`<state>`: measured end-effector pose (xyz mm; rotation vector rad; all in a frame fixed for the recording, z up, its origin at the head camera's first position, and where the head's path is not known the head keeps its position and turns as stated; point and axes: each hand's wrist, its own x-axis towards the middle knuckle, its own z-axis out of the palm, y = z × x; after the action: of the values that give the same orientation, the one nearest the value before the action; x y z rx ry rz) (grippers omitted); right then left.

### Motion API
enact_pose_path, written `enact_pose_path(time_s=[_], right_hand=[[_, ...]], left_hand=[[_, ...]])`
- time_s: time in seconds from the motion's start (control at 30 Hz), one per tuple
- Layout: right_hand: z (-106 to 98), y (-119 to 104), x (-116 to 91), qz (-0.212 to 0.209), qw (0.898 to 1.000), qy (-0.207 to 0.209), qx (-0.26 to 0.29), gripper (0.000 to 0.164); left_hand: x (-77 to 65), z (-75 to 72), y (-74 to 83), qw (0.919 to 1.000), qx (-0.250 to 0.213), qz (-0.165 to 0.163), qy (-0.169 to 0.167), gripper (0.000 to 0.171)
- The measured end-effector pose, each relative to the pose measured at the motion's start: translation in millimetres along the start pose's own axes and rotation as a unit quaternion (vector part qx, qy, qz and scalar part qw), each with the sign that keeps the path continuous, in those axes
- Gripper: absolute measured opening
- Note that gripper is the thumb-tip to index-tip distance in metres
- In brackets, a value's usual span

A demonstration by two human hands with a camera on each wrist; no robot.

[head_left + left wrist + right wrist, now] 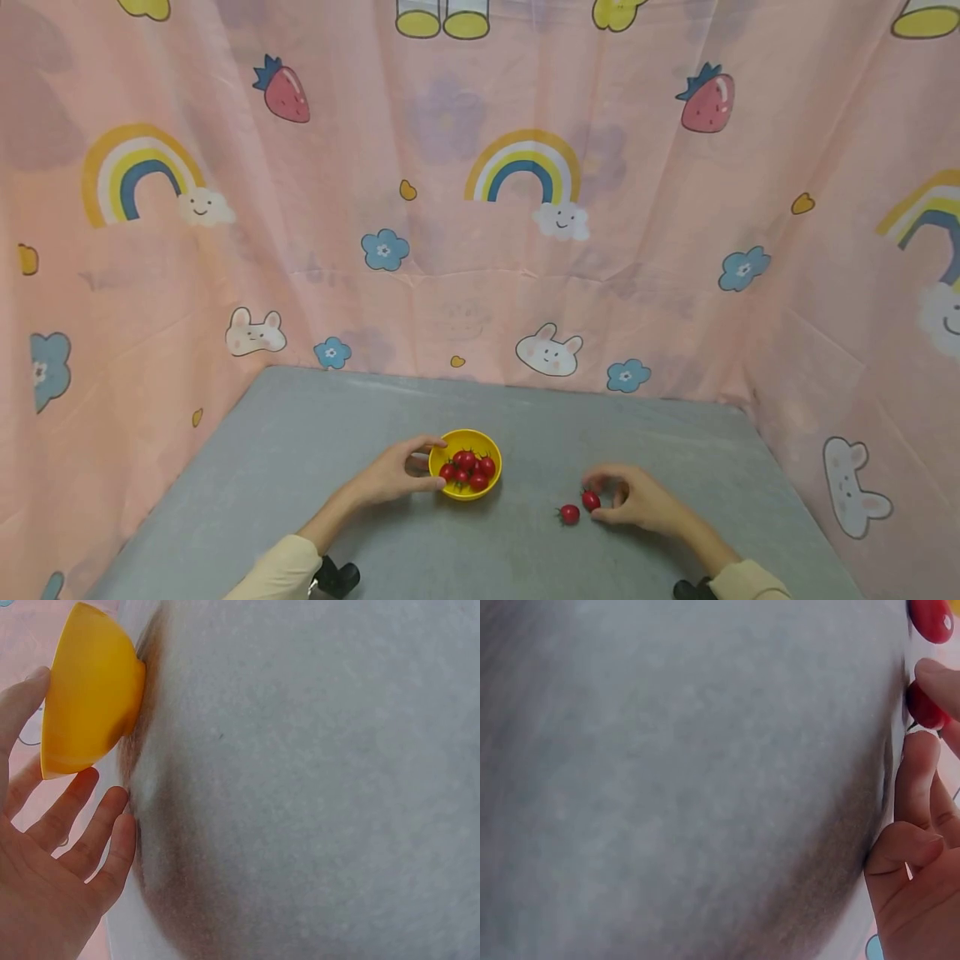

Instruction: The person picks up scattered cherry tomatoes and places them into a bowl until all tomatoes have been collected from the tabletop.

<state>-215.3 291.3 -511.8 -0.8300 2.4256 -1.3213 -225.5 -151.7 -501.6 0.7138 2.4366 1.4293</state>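
Observation:
A small yellow bowl (467, 495) stands on the table with several red cherry tomatoes (478, 482) in it. My left hand (392, 473) holds the bowl at its left side, thumb at the near rim and a fingertip at the far rim. In the left wrist view, the other fingers of that hand (67, 847) spread below the yellow bowl (94, 690). To the right, my right hand (637, 500) has its thumb and fingertips around a cherry tomato (591, 500). Another cherry tomato (569, 515) lies just left of it, its green stem pointing left.
The grey tabletop (360, 408) is bordered by a pink patterned curtain (450, 317) at the back and both sides. Dark wrist devices (337, 577) sit at both cuffs, near the table's front.

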Motion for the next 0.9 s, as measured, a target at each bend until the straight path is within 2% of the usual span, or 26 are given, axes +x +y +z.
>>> enact_pose_path(time_s=[0.37,0.9], right_hand=[[2.0,0.0,1.8,-0.006,1.000,0.011,0.001,0.033],[-1.3,-1.1,2.1,0.021,1.000,0.016,0.013,0.033]], left_hand=[[0.7,0.6,-2.7,1.0000,-0.009,0.003,0.000,0.054],[0.4,0.3,-1.6,1.0000,-0.002,-0.004,0.003,0.055]])
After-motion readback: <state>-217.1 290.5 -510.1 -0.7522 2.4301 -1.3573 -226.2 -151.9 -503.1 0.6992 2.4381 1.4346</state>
